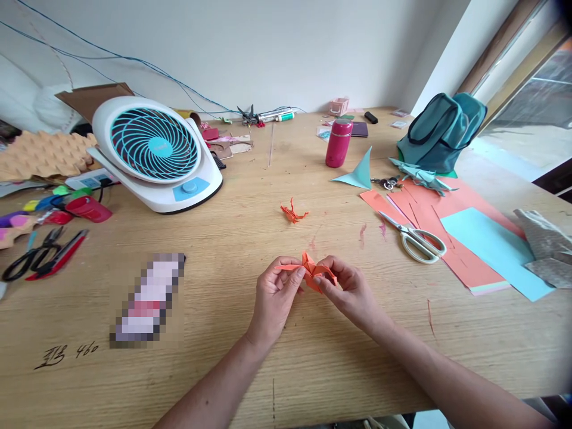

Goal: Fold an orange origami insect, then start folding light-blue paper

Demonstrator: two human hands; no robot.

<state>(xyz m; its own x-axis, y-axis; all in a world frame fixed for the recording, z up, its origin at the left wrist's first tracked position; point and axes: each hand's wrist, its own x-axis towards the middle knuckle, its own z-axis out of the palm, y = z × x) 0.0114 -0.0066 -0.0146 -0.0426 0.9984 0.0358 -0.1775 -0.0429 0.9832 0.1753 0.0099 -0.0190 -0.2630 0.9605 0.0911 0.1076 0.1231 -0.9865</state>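
**Pinching the folded paper [307,262]**

My left hand [270,298] is pinching one side of this orange piece between thumb and fingers, and my right hand [353,289] is pinching the other side. I am holding it over the table [223,369], right in front of me. A small orange figure [292,213] is lying beyond my hands. To the right, scissors [422,243] are resting partly on orange sheets [473,262].

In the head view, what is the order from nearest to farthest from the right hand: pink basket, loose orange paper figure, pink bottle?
From the right hand:
1. Loose orange paper figure, ahead, slightly left.
2. Pink bottle, farther ahead.
3. Pink basket, behind the bottle, near wall.
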